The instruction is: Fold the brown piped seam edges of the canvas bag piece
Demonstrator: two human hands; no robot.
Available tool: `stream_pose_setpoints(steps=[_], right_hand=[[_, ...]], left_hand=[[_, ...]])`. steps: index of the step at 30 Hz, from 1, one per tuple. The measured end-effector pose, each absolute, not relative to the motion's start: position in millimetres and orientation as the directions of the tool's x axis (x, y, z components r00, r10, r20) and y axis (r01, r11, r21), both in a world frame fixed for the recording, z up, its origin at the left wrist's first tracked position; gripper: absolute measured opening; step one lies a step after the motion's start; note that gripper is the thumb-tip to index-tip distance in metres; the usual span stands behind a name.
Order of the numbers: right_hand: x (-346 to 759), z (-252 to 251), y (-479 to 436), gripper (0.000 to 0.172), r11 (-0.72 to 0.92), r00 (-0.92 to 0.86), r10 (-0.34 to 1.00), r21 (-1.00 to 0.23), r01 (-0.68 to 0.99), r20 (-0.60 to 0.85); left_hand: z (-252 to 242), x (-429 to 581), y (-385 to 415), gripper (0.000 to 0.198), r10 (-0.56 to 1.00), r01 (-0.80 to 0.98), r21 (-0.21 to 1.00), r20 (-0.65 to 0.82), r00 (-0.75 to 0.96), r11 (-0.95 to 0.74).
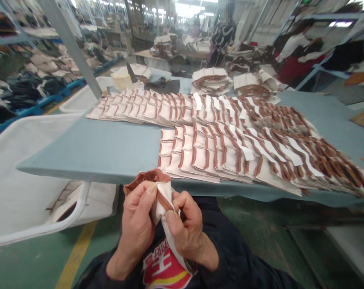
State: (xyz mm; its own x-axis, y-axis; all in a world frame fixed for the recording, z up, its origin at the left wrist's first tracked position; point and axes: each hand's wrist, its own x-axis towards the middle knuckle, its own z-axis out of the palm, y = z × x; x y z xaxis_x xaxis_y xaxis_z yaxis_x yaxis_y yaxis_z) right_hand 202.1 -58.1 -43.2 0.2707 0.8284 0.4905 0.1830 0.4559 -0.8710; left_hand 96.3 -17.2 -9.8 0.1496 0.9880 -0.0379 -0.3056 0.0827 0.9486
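A brown and off-white sewn fabric piece [162,194] is held up in front of my chest, just off the near edge of the table. My left hand [138,220] pinches its white part and brown edge between thumb and fingers. On the other side, my right hand [185,224] grips the brown strip with thumb and bent forefinger. A white length of the piece hangs down between the hands. Close beyond lies the front row of overlapping white pieces with brown edges [186,158].
The blue-grey table [109,148] carries a second row of pieces [146,108], with white paper strips [286,152] on top. Stacks [212,78] stand behind. To the left are a white plastic bin [7,172] and a metal post [70,44]. A person [222,38] stands farther back.
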Motion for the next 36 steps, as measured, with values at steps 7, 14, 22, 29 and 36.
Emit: stream_pose_setpoints(steps=[7,14,22,29,36], right_hand=[[209.6,-47.5,-64.6,0.023,0.398,0.205,0.870,-0.885,0.241,0.447],[253.6,-10.6,-62.3,0.037,0.453,0.183,0.806,-0.786,0.421,0.562],[284.6,23.2,-15.3,0.052,0.644,-0.277,0.763,-0.726,0.240,0.585],[291.1,0.5,-9.0,0.046,0.538,-0.299,0.843,-0.708,0.458,0.447],[299.9,10.6,-9.4,0.033,0.460,-0.342,0.882,-0.748,0.478,0.324]], left_hand=[[3.5,66.4,6.2,0.037,0.902,0.031,0.966,0.228,0.368,-0.257],[34.3,67.7,16.8,0.035,0.762,0.103,0.921,0.243,0.601,-0.375],[44.6,91.7,15.9,0.039,0.687,0.176,0.882,0.201,0.698,-0.437],[36.7,87.4,25.6,0.044,0.726,0.309,0.879,0.059,0.685,-0.364],[41.7,93.9,41.1,0.052,0.678,0.361,0.882,-0.066,0.732,-0.304]])
